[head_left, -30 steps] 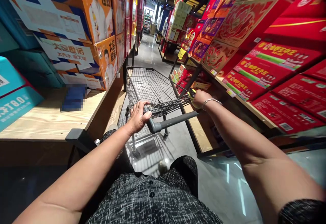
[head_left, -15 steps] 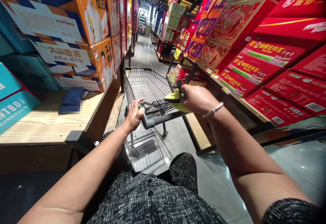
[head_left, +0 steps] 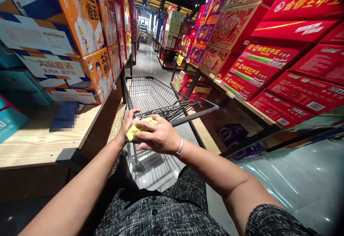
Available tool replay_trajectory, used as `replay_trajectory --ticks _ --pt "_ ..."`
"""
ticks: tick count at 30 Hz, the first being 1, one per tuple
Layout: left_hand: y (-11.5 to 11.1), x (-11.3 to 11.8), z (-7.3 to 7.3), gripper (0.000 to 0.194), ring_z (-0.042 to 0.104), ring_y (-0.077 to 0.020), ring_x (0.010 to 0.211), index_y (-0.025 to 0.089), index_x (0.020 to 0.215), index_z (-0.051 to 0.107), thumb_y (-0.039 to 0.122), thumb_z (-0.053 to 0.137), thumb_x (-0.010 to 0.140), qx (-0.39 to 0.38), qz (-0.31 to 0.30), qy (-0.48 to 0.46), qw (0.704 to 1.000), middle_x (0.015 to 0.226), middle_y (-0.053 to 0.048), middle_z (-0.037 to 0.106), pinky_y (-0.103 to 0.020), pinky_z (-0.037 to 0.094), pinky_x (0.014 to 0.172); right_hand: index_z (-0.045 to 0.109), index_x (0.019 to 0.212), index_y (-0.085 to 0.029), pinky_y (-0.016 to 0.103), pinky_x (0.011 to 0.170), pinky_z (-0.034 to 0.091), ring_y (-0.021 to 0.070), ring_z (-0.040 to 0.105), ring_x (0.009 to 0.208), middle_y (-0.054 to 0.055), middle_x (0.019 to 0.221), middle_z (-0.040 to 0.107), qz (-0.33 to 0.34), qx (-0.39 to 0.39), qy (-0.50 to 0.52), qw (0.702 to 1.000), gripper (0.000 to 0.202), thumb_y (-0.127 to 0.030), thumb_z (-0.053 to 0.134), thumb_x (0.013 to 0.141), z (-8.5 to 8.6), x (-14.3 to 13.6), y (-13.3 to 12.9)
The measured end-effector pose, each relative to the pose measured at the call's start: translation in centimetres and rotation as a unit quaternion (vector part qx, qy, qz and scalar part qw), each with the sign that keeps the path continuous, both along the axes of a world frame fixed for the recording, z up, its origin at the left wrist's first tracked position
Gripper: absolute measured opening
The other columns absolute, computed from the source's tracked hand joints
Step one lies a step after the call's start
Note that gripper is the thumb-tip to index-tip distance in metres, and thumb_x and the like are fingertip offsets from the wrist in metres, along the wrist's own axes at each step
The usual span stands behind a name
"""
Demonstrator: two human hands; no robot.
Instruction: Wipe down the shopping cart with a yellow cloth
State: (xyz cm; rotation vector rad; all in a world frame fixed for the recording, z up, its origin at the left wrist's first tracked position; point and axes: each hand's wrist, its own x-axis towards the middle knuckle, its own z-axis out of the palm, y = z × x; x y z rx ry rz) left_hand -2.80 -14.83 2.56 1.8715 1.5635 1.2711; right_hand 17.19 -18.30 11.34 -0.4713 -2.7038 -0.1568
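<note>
A grey wire shopping cart (head_left: 150, 92) stands in front of me, its dark handle (head_left: 195, 116) running up to the right. My right hand (head_left: 161, 135), with a silver bracelet at the wrist, is closed round a yellow cloth (head_left: 139, 126) and presses it to the left end of the handle. Right beside it, my left hand (head_left: 127, 123) is at the cart's left corner, its fingers curled over the frame and partly hidden behind the cloth and my right hand.
Orange and white cartons (head_left: 96, 75) are stacked on a wooden shelf (head_left: 80, 121) at the left, near a dark blue item (head_left: 64, 116). Red boxes (head_left: 287, 82) fill the right shelf. An aisle floor (head_left: 147, 57) runs ahead between shelves.
My right hand has moved left and down along the handle with the yellow cloth, from the right end to the left corner beside my left hand. The view has shifted slightly.
</note>
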Motion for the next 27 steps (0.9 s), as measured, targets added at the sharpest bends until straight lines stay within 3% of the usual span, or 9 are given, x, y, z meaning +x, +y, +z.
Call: replay_trajectory --ticks 4,7,12,15,17,19,21,23,27 --pt "-0.5 0.4 0.6 0.045 0.051 -0.0300 0.121 0.020 0.119 0.054 0.045 0.034 0.086 0.021 -0.013 0.001 1.000 0.121 -0.010 0.055 -0.051 0.038 0.110 0.072 0.099 -0.032 0.039 0.110 0.041 0.0174 0.060 0.109 -0.001 0.121 0.069 0.021 0.032 0.091 0.995 0.019 -0.032 0.054 0.093 -1.5 1.5 0.6" --pt "-0.6 0.5 0.5 0.051 0.051 -0.0310 0.118 0.018 0.118 0.055 0.050 0.033 0.085 0.041 -0.016 0.001 0.999 0.118 -0.011 0.050 -0.051 0.041 0.108 0.071 0.086 -0.030 0.046 0.108 0.044 0.0204 0.062 0.107 0.000 0.111 0.072 -0.002 0.049 0.136 0.989 0.015 -0.024 0.057 0.083 -2.4 5.2 1.9" --pt "0.2 -0.3 0.0 0.051 0.049 -0.0307 0.120 0.019 0.118 0.055 0.049 0.031 0.085 0.042 -0.010 -0.013 0.999 0.118 -0.011 0.050 -0.050 0.038 0.112 0.070 0.088 -0.027 0.054 0.102 0.043 0.0281 0.059 0.110 0.007 0.109 0.071 -0.198 0.022 0.113 0.973 0.016 -0.024 0.059 0.077 -2.5 16.1 6.6" --pt "0.9 -0.9 0.5 0.055 0.047 -0.0312 0.126 0.018 0.127 0.051 0.048 0.036 0.083 0.033 0.000 -0.018 0.999 0.127 -0.012 0.049 -0.050 0.036 0.114 0.072 0.108 -0.025 0.049 0.104 0.041 0.0278 0.057 0.114 0.010 0.119 0.068 -0.345 0.001 0.076 0.935 0.032 -0.022 0.055 0.080 -1.4 22.2 9.9" --pt "0.9 -1.0 1.4 0.058 0.046 -0.0317 0.128 0.018 0.132 0.049 0.044 0.041 0.081 0.028 0.018 -0.003 0.999 0.132 -0.012 0.048 -0.050 0.035 0.115 0.070 0.120 -0.023 0.045 0.102 0.041 0.0272 0.055 0.113 0.010 0.123 0.066 -0.432 -0.001 0.067 0.899 0.041 -0.020 0.051 0.083 -0.8 24.2 11.3" --pt "0.4 -0.7 2.7 0.056 0.047 -0.0318 0.129 0.019 0.132 0.051 0.039 0.044 0.080 0.037 0.044 0.019 0.998 0.133 -0.012 0.049 -0.050 0.035 0.115 0.070 0.122 -0.023 0.041 0.095 0.043 0.0275 0.053 0.112 0.010 0.124 0.064 -0.497 -0.012 0.051 0.866 0.042 -0.021 0.046 0.087 -0.4 24.2 11.9" --pt "-0.6 0.1 4.0 0.049 0.048 -0.0310 0.127 0.021 0.127 0.056 0.038 0.044 0.083 0.059 0.049 0.036 0.996 0.132 -0.011 0.053 -0.050 0.035 0.114 0.073 0.114 -0.024 0.038 0.086 0.043 0.0284 0.051 0.109 0.008 0.121 0.065 -0.530 -0.022 0.037 0.847 0.037 -0.025 0.044 0.090 -0.3 22.3 11.6" --pt "-1.7 0.9 4.9 0.043 0.050 -0.0301 0.125 0.023 0.123 0.060 0.044 0.039 0.091 0.072 0.014 0.051 0.996 0.129 -0.008 0.058 -0.050 0.036 0.112 0.074 0.103 -0.025 0.036 0.078 0.042 0.0293 0.049 0.106 0.008 0.117 0.065 -0.537 -0.015 0.035 0.843 0.033 -0.035 0.045 0.094 -0.4 19.1 10.6" --pt "-2.8 1.7 5.3 0.057 0.052 -0.0309 0.123 0.024 0.131 0.057 0.058 0.023 0.099 0.068 -0.035 0.061 0.995 0.127 -0.008 0.064 -0.054 0.037 0.109 0.073 0.090 -0.027 0.037 0.074 0.041 0.0304 0.048 0.102 0.009 0.109 0.067 -0.498 0.025 0.064 0.864 0.035 -0.048 0.046 0.096 -1.2 11.6 7.6"
